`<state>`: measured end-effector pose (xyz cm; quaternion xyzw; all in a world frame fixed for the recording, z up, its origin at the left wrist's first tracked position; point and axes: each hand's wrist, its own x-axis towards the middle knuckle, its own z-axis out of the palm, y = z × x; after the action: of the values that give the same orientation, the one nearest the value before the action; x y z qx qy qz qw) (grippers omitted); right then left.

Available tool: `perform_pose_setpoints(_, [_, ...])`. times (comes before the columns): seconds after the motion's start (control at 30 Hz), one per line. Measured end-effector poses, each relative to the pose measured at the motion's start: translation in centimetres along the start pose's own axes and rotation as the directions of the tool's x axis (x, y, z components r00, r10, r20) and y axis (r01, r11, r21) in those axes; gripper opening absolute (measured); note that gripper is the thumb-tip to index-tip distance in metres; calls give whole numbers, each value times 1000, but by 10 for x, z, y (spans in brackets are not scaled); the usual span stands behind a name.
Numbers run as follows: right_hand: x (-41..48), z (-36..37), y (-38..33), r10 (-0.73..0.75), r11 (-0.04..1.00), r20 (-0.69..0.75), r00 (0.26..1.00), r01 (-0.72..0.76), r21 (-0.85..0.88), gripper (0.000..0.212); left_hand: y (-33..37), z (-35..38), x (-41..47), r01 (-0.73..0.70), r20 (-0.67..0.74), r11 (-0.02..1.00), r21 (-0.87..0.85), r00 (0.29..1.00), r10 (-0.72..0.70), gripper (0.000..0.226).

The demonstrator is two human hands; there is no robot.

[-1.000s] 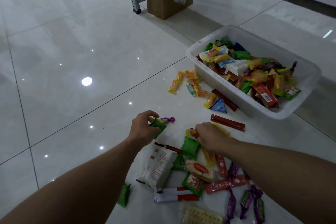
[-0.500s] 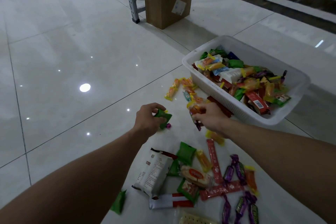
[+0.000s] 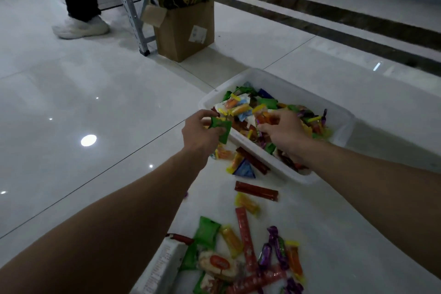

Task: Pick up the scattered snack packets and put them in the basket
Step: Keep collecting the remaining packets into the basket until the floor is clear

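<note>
A white plastic basket (image 3: pixel 338 112) on the tiled floor holds many coloured snack packets. My left hand (image 3: pixel 198 135) pinches a green packet (image 3: pixel 222 127) at the basket's near left rim. Over the basket's inside, my right hand (image 3: pixel 282 130) grips an orange packet (image 3: pixel 266 118) with other small wrappers. More packets lie scattered on the floor near me: a red stick (image 3: pixel 256 191), a yellow-orange candy (image 3: pixel 247 203), a green packet (image 3: pixel 206 231), purple candies (image 3: pixel 276 246) and a white packet (image 3: pixel 160 267). A blue triangular packet (image 3: pixel 244 170) lies against the basket's near side.
A cardboard box (image 3: pixel 185 31) with a dark bag in it stands beyond the basket, next to a grey metal rack leg (image 3: pixel 133 7). A person's leg and white shoe (image 3: pixel 80 26) are at the far left. Bare tiles stretch to the left.
Both hands rose from the floor pile to the basket, the left carrying the green packet, the right carrying orange wrappers. The view tilted up, showing the box and the shoe.
</note>
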<state>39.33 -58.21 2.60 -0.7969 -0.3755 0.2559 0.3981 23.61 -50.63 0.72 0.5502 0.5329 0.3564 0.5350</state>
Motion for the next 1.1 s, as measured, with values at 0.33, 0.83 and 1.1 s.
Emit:
perform_pose_setpoints(0.33, [66, -47, 19, 136, 990, -88, 987, -131, 60, 20, 36, 102, 48, 11, 48, 999, -50, 999, -8, 38])
perform_pose_setpoints(0.83, [130, -56, 49, 192, 975, -101, 976, -178, 136, 10, 28, 143, 113, -1, 93, 1000, 23, 996, -1, 50])
perform_pose_setpoints(1.1, [129, -49, 46, 170, 980, -70, 983, -162, 111, 57, 28, 123, 99, -182, 169, 969, 165, 974, 154, 50])
